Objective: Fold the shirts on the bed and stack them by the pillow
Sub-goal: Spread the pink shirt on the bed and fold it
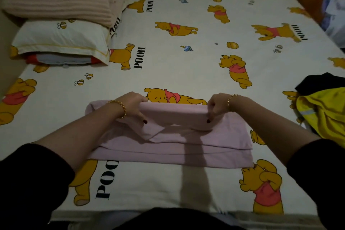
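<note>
The far edge of the pink shirt (186,145) is gripped at its two ends by the left hand (130,105) and the right hand (217,107), fingers curled round the cloth, the edge raised off the layers below. The bed (186,61), sheeted in cream with yellow bears, is seen with a white pillow (61,39) at far left and a yellow garment (324,115) at right. The shirt is laid in the bed's near middle, folded into a wide, layered band.
</note>
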Demonstrator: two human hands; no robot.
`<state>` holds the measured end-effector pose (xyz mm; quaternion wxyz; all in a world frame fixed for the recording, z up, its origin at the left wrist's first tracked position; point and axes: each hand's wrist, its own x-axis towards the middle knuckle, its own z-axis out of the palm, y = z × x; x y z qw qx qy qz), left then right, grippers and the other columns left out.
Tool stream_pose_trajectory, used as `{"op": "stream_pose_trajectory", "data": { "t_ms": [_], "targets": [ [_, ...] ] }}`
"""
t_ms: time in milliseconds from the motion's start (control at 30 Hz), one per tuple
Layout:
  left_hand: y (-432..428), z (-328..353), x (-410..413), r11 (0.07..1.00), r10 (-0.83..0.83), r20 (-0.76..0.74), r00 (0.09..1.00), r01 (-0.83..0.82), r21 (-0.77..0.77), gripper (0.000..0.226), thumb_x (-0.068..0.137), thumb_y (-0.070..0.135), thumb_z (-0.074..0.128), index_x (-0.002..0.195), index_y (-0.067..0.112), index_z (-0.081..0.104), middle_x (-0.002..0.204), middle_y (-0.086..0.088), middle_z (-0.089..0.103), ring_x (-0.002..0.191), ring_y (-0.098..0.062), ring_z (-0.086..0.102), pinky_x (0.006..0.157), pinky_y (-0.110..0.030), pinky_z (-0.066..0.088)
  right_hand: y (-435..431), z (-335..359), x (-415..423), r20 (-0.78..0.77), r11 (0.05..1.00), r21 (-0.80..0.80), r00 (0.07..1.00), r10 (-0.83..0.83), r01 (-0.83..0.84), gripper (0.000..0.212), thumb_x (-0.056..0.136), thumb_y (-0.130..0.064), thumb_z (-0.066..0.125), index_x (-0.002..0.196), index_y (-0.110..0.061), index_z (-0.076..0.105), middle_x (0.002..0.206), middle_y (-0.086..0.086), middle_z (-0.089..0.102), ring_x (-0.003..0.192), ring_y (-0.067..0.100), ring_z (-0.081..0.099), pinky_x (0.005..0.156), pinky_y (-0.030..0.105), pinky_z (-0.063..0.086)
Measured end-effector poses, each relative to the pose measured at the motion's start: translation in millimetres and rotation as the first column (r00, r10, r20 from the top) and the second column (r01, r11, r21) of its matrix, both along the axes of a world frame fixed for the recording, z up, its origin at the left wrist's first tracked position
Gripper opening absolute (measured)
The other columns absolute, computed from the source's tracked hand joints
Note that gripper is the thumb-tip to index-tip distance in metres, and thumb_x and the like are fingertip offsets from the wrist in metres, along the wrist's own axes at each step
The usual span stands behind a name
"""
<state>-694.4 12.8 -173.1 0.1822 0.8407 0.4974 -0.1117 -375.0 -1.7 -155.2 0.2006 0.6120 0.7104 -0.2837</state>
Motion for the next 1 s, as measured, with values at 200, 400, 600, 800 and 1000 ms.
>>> {"op": "stream_pose_trajectory", "data": {
  "t_ms": [200,400,600,800,1000],
  "targets": [
    [4.4,-1.0,-12.6,0.999,0.017,-0.067,0.998,-0.014,0.050,0.034,0.070,0.040,0.078,0.064,0.029,0.046,0.069,0.007,0.051,0.072,-0.015,0.048,0.064,-0.025,0.033,-3.7,0.2,8.9,0.191,0.988,0.107,0.978,0.085,-0.107,0.040,0.065,-0.051,0.079,0.099,-0.035,0.065,0.088,-0.010,0.056,0.100,0.017,0.051,0.096,0.036,0.035],
    [6.2,-1.2,-28.9,0.995,0.078,-0.089,0.993,-0.072,0.067,0.025,0.073,0.040,0.075,0.076,0.020,0.061,0.079,-0.003,0.065,0.073,-0.017,0.052,0.065,-0.025,0.037,-4.5,-3.7,27.1,0.284,0.973,0.190,0.956,0.074,-0.132,0.038,0.067,-0.060,0.073,0.089,-0.031,0.060,0.086,-0.005,0.057,0.095,0.019,0.051,0.091,0.037,0.033],
    [-1.3,-7.8,-44.3,0.981,0.176,-0.055,0.983,-0.171,0.090,0.028,0.070,0.043,0.077,0.072,0.023,0.059,0.078,-0.001,0.065,0.074,-0.018,0.053,0.063,-0.025,0.035,-8.7,-6.4,44.6,-0.345,0.909,0.354,0.934,-0.092,0.220,0.037,0.065,-0.041,0.078,0.086,-0.011,0.073,0.094,0.005,0.070,0.086,0.020,0.062,0.075,0.027,0.045],
    [0.3,-5.7,-49.0,0.982,0.167,-0.055,0.984,-0.161,0.099,0.037,0.063,0.048,0.080,0.069,0.023,0.054,0.069,0.005,0.056,0.072,-0.017,0.052,0.062,-0.026,0.036,-14.1,-7.5,42.7,-0.592,0.876,0.210,0.770,-0.238,0.433,0.016,0.074,-0.018,0.078,0.064,-0.014,0.066,0.063,0.007,0.058,0.063,0.016,0.049,0.061,0.026,0.040],
    [3.1,-3.1,-49.3,0.988,0.103,-0.158,0.982,-0.083,0.127,0.029,0.071,0.032,0.076,0.070,0.024,0.049,0.074,0.003,0.055,0.077,-0.019,0.051,0.068,-0.029,0.044,-11.7,-20.5,39.4,0.007,0.938,0.345,0.999,-0.041,0.036,0.027,0.076,-0.023,0.071,0.089,-0.016,0.048,0.095,0.006,0.058,0.092,0.027,0.055,0.074,0.030,0.039]
  ]
}}
